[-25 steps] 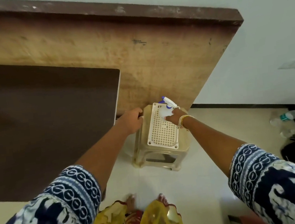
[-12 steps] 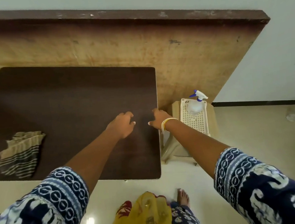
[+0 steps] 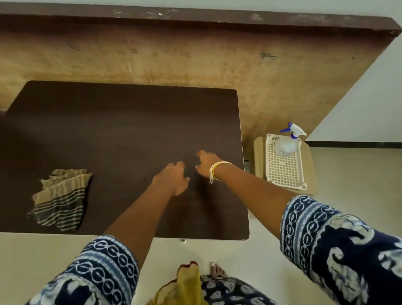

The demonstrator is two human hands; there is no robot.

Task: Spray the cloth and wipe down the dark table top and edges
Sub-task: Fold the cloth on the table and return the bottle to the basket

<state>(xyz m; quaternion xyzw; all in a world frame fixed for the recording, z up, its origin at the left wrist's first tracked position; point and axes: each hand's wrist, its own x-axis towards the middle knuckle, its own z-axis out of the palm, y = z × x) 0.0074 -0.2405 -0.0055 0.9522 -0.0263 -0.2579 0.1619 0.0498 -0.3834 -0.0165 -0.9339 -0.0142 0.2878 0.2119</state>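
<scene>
Over the right half of the dark brown rectangular table top (image 3: 122,136): left hand (image 3: 172,178) and right hand (image 3: 205,165), close together, fingers loosely curled, holding nothing. Left of them, well apart, lies a crumpled beige-and-dark striped cloth (image 3: 60,200). Further right, off the table, a white spray bottle with blue trigger (image 3: 287,141) stands on a white perforated plastic stool (image 3: 284,170).

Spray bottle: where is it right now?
In the head view the spray bottle stands on the white perforated tray on the stool, just right of the dark table, beyond the right hand and touched by neither hand.
</scene>
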